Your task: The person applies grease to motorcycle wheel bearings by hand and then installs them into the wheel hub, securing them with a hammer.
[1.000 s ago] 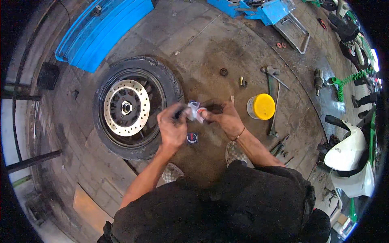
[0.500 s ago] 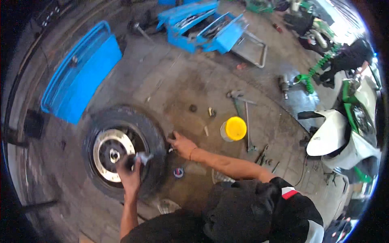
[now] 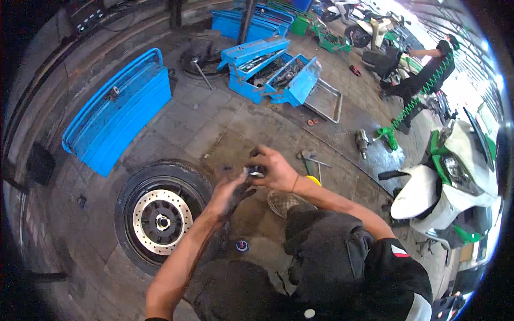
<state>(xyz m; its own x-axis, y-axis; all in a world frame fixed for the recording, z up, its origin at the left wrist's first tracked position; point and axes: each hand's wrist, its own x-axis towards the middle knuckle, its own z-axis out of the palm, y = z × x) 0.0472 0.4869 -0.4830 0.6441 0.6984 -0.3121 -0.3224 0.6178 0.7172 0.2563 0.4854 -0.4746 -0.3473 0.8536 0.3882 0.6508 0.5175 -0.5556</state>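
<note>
My right hand is raised in front of me, fingers closed on a small dark metal part. My left hand is just below and left of it, grimy, its fingertips touching the same part; it is blurred. Below and left of the hands a motorcycle wheel with a drilled brake disc lies flat on the concrete floor. A small round blue and red cap lies on the floor near my knee.
An open blue toolbox and a blue panel lie on the floor beyond. A yellow tub peeks from behind my right forearm. White and green motorcycle at right. Another person crouches at far right.
My hands were apart, the left over the wheel. Now both have come together on the small part, raised higher. My head has tilted up, showing more of the workshop.
</note>
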